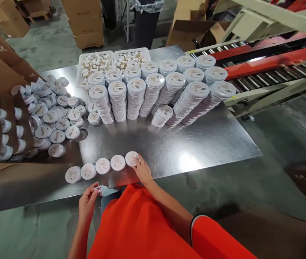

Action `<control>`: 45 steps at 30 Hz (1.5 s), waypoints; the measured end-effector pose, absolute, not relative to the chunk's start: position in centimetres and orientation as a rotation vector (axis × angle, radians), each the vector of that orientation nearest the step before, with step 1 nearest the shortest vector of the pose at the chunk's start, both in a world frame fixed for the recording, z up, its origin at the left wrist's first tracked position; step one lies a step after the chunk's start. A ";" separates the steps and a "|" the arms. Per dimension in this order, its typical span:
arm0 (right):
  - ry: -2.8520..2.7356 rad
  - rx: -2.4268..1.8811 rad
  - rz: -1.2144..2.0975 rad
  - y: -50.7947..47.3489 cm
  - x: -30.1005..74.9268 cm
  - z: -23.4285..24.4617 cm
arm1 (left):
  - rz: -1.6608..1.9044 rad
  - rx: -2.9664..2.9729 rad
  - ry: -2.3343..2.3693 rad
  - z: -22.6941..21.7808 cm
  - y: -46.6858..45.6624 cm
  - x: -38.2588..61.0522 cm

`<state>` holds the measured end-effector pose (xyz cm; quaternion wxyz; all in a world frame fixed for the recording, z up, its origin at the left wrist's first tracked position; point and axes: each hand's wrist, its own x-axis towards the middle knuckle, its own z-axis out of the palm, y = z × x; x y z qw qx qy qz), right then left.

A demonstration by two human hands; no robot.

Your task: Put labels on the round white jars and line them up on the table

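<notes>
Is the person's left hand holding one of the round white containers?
No, the left hand pinches a small paper-like piece, clear of the nearest round container on the steel table.

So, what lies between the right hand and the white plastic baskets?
Head view: steel tabletop, then stacks of round labelled containers.

Container stacks (117,100) on steel table (196,144)
</notes>
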<state>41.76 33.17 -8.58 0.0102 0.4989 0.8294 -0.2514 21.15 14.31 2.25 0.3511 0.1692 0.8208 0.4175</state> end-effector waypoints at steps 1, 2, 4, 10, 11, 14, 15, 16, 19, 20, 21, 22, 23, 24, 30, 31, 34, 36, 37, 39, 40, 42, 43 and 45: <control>2.591 1.534 -0.780 33.4 41.9 -8.5 | 1.097 0.439 2.119 2.3 14.7 21.3; 2.592 1.512 -0.778 33.6 42.0 -8.4 | 1.121 0.436 2.111 2.4 15.1 21.4; 2.584 1.489 -0.791 34.0 42.2 -7.9 | 1.170 0.432 2.079 2.7 16.1 22.0; 2.624 1.744 -1.319 32.7 41.4 -4.1 | 1.193 0.526 1.953 3.4 20.3 24.5; 2.595 1.712 -1.569 32.2 40.9 -3.2 | 1.191 0.545 1.924 3.4 20.9 25.0; 2.291 1.471 -2.289 30.6 39.3 -0.7 | 1.174 0.601 1.837 3.2 22.2 26.3; 2.181 1.458 -2.420 30.3 38.8 -0.2 | 1.158 0.628 1.813 3.0 22.4 26.6; 2.101 1.495 -2.495 30.0 38.4 0.1 | 1.144 0.652 1.802 2.6 22.5 26.9; 1.975 1.693 -2.567 29.6 37.8 -0.2 | 1.116 0.687 1.806 0.8 22.8 26.9; 1.949 1.742 -2.585 29.6 37.8 -0.5 | 1.112 0.708 1.804 0.1 22.9 26.7; 1.923 1.776 -2.608 29.6 37.7 -0.8 | 1.102 0.728 1.808 -0.6 23.0 26.5; 1.902 1.807 -2.629 29.6 37.8 -1.1 | 1.085 0.752 1.807 -1.3 23.1 26.3; 1.887 1.838 -2.644 29.6 37.8 -1.3 | 1.084 0.777 1.804 -1.9 23.2 26.0; 1.878 1.873 -2.653 29.5 37.8 -1.4 | 1.082 0.802 1.796 -2.4 23.3 25.8; 1.902 2.037 -2.592 29.1 37.8 -0.8 | 1.148 0.724 1.651 -3.5 23.9 25.2; 1.925 2.066 -2.565 29.0 37.8 -0.7 | 1.157 0.708 1.627 -3.4 24.0 25.1; 1.989 2.124 -2.538 28.6 37.7 -0.6 | 1.134 0.712 1.597 -3.1 24.1 24.9; 2.029 2.131 -2.528 28.3 37.6 -0.4 | 1.117 0.732 1.607 -2.6 24.1 24.8; 2.054 2.135 -2.497 28.1 37.5 -0.3 | 1.113 0.746 1.618 -2.3 24.1 24.8; 2.107 2.163 -2.390 27.7 37.5 0.1 | 1.096 0.797 1.650 -1.5 24.0 24.9; 2.130 2.184 -2.338 27.6 37.4 0.4 | 1.083 0.827 1.674 -1.0 23.9 24.9; 2.161 2.237 -2.254 27.3 37.3 0.7 | 1.052 0.900 1.704 -0.1 23.9 25.1; 2.166 2.270 -2.223 27.3 37.3 0.8 | 1.029 0.920 1.701 0.3 23.9 25.1; 2.156 2.322 -2.180 27.3 37.3 0.7 | 1.008 0.924 1.709 0.7 24.0 25.2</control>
